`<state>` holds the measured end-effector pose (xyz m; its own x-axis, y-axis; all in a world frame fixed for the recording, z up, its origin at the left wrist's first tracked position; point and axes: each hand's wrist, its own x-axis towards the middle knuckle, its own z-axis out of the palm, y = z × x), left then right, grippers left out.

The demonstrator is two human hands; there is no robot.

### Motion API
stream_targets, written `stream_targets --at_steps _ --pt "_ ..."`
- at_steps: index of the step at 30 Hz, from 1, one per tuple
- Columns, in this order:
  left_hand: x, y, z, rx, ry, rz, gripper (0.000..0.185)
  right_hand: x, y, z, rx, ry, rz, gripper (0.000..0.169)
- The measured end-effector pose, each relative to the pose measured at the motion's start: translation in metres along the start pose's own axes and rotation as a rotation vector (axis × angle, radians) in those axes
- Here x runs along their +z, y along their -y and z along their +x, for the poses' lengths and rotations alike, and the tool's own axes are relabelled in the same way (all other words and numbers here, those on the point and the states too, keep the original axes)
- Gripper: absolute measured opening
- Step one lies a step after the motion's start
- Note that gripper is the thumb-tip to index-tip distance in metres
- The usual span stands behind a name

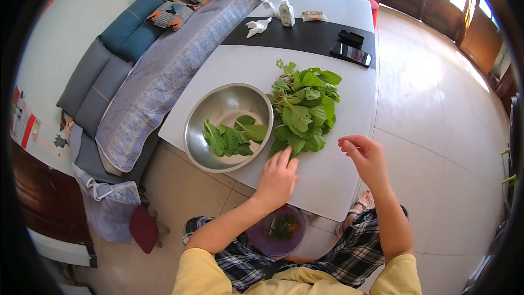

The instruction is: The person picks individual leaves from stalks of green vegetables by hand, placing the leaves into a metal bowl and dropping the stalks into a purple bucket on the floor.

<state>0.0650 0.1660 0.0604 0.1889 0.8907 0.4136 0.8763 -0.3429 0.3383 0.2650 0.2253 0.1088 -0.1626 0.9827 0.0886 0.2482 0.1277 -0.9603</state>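
A heap of leafy greens (309,108) lies on the white table, its stems toward the bowl side. My left hand (278,176) is at the near edge of the heap, fingers slightly apart and fingertips at the lowest leaves; I see nothing gripped in it. To the right, above the table's edge, my right hand (364,155) is apart from the greens. Its thumb and fingers are drawn together with nothing visible between them. Left of the heap stands a stainless steel bowl (229,94), with several loose green leaves (231,137) inside.
Below the table's near edge, between my knees, is a purple bucket (258,237) with scraps in it. Across the table are a smartphone (351,54), a black case (351,37), a crumpled tissue (258,27), a carton (286,14) and a small packet (314,16). A covered sofa (163,78) runs along the left.
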Motion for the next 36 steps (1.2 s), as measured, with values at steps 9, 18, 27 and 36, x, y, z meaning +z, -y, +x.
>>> stream_targets --at_steps 9,18,27,36 --pt "-0.013 -0.002 -0.024 0.043 0.074 -0.19 0.014 -0.002 0.008 -0.008 -0.108 0.035 -0.192 0.013" --pt "-0.022 0.004 -0.017 -0.148 -0.023 -0.465 0.009 0.016 -0.009 -0.006 -0.098 0.17 -0.372 0.013" --pt "-0.004 0.023 0.057 0.027 -0.316 -0.193 0.019 0.015 -0.003 0.008 -0.131 -0.003 -0.242 0.013" --pt "-0.035 0.061 0.052 0.007 -0.384 -0.019 0.02 -0.003 0.002 0.011 -0.129 -0.132 -0.18 0.012"
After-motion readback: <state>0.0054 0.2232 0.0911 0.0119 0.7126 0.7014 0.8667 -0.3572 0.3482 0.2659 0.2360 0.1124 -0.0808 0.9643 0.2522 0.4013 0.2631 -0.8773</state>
